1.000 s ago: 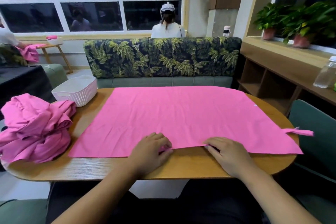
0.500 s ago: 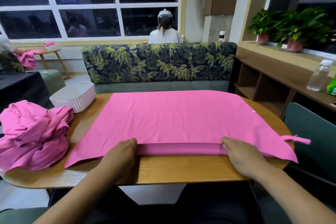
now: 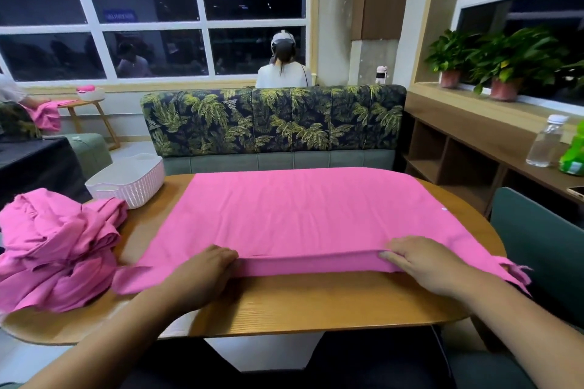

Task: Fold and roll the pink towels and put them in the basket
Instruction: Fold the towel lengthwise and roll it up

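Compared with a second ago, the two grips have spread from the middle of the near edge of the pink towel [image 3: 300,215] and now sit well apart. The edge between them, flat then, is turned over into a narrow band. Over the last half second little else has shifted.

The left grip [image 3: 202,275] sits at the band's left end, fingers curled over the fold and holding it. The right grip [image 3: 423,265] holds the right end the same way, fingertips bent onto the crease. The towel lies spread over the desk [image 3: 316,306], its far edge at the desk's far rim. A heap of crumpled pink towels [image 3: 53,249] lies left of the towel, and the white basket [image 3: 142,189] stands just beyond the towel's far left corner.

This looks like the first turn of the fold, started from the near edge. The next move likely calls for both grips to carry the band away evenly. The near corners outside the grips trail loose, so they may need drawing in to keep the fold straight.
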Demonstrator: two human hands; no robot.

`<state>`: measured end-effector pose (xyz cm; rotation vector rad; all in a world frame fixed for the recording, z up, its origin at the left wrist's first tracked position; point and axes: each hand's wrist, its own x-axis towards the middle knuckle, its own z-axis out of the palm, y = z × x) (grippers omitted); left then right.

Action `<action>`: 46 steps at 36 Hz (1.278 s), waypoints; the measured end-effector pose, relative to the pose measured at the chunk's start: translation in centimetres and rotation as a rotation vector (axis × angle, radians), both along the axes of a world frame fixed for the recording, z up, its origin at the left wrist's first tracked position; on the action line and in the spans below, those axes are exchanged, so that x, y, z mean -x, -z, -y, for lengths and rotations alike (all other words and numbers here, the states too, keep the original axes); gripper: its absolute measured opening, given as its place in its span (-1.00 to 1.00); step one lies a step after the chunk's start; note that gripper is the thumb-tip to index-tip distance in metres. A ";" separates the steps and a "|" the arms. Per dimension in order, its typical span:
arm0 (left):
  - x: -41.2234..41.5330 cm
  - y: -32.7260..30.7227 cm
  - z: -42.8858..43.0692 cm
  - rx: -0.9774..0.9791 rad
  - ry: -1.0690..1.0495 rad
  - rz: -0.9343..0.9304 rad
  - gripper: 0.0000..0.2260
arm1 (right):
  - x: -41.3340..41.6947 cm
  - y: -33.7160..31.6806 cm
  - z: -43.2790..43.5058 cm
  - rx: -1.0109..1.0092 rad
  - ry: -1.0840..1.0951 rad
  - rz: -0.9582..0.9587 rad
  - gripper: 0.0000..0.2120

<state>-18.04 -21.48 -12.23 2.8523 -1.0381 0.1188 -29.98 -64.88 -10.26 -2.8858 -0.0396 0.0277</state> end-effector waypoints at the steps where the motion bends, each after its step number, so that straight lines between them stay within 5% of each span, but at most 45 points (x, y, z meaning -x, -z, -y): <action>1: 0.1 -0.4 0.4 -0.022 -0.042 -0.022 -0.76 | -0.2 -0.1 0.0 -0.032 0.022 -0.011 -0.53; 8: -0.6 -3.6 2.3 -0.031 -0.164 -0.159 -0.70 | -2.3 -1.9 0.5 -0.164 0.055 -0.117 -0.55; 14: -3.5 -2.9 2.7 -0.011 -0.337 -0.071 -0.66 | -4.7 -2.2 0.0 0.133 0.101 -0.083 -0.61; 20: -4.8 0.1 2.3 -0.092 -0.374 -0.193 -0.36 | -5.8 0.3 -0.8 0.181 0.152 -0.234 -0.22; 23: -4.8 0.5 2.0 -0.103 -0.389 -0.216 -0.30 | -5.4 0.2 -0.9 0.149 0.170 -0.271 0.13; 26: -4.1 0.5 2.0 -0.114 -0.393 -0.202 -0.31 | -4.8 0.5 -0.9 0.136 0.179 -0.284 0.21; 38: 1.0 1.4 0.6 -0.177 -0.400 -0.129 -0.34 | -0.7 0.0 -2.2 0.187 0.141 -0.309 0.25; 46: 4.4 0.9 -1.4 -0.211 -0.346 -0.153 -0.30 | 2.8 -2.3 -3.8 0.333 0.036 -0.417 -0.29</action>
